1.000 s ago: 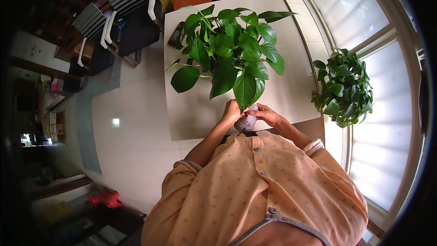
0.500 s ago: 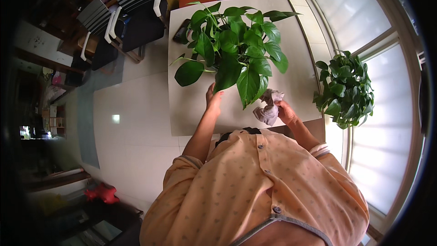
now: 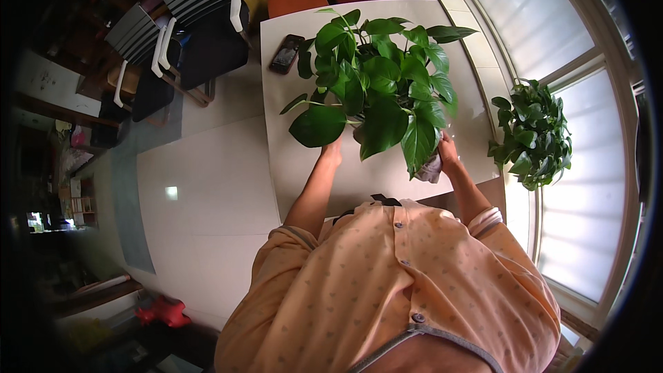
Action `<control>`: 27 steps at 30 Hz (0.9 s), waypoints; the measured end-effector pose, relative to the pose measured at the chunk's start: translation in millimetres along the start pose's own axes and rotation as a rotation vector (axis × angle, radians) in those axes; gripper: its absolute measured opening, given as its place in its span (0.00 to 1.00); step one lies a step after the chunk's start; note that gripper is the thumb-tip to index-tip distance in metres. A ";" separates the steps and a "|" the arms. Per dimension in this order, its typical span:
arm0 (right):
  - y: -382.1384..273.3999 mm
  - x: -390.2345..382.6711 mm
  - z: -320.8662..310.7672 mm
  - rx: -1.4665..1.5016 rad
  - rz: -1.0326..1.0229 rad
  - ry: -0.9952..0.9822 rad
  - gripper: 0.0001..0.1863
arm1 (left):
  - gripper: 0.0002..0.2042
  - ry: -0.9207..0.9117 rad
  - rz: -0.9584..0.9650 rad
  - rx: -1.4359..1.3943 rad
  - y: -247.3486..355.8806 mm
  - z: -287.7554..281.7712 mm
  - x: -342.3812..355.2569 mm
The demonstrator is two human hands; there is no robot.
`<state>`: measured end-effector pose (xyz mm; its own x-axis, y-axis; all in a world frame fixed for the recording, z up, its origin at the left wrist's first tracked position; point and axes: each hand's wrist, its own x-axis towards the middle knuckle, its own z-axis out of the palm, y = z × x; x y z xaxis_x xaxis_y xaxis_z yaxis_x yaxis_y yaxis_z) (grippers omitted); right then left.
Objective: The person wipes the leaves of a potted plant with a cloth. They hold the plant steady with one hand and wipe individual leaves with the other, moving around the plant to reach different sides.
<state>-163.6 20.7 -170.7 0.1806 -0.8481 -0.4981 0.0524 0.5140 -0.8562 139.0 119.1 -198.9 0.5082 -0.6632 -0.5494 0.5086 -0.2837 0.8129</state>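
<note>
A leafy green potted plant (image 3: 382, 74) stands on the pale table, and its leaves hide the pot. My left hand (image 3: 334, 150) reaches under the leaves at the plant's left side. Its fingers are covered, so I cannot see whether they touch the pot. On the plant's right side my right hand (image 3: 447, 150) is closed on a crumpled greyish-pink cloth (image 3: 429, 170), partly hidden below the leaves. A dark phone (image 3: 286, 54) lies on the table to the left of the plant.
The table (image 3: 311, 179) spreads out in front of me. Another leafy plant (image 3: 530, 135) stands at the right by the frosted window (image 3: 580, 179). Chairs with dark seats (image 3: 210, 45) are at the far left, and an orange chair (image 3: 293, 0) is beyond the table.
The plant has shifted to the right on the table, uncovering more of the phone. My right hand has brought the cloth in under the leaves, and my left hand has slipped further beneath them.
</note>
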 end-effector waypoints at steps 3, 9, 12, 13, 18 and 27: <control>0.9 17.6 -5.8 -0.042 -0.008 -0.019 0.15 | 0.24 -0.092 0.004 -0.080 7.4 0.5 5.7; -23.0 53.6 1.4 -0.046 -0.081 -0.153 0.17 | 0.19 -0.170 0.032 -0.174 8.9 0.7 17.7; -34.9 82.4 10.9 -0.012 -0.091 -0.316 0.18 | 0.13 -0.130 0.174 -0.003 -16.4 -21.2 55.5; -23.5 104.4 -9.6 0.112 -0.022 -0.308 0.18 | 0.13 -0.129 0.180 -0.024 -11.7 -6.7 50.2; -42.6 129.6 4.2 0.009 -0.012 -0.337 0.18 | 0.15 -0.101 0.190 -0.134 -14.4 0.3 39.0; -57.3 151.4 26.6 -0.146 -0.018 -0.254 0.17 | 0.19 -0.122 0.237 -0.314 -45.6 0.1 49.9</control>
<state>-113.1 -133.7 -193.4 0.4223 -0.7881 -0.4479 -0.0804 0.4596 -0.8845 141.1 98.9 -263.4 0.5605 -0.7672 -0.3120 0.5843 0.0994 0.8054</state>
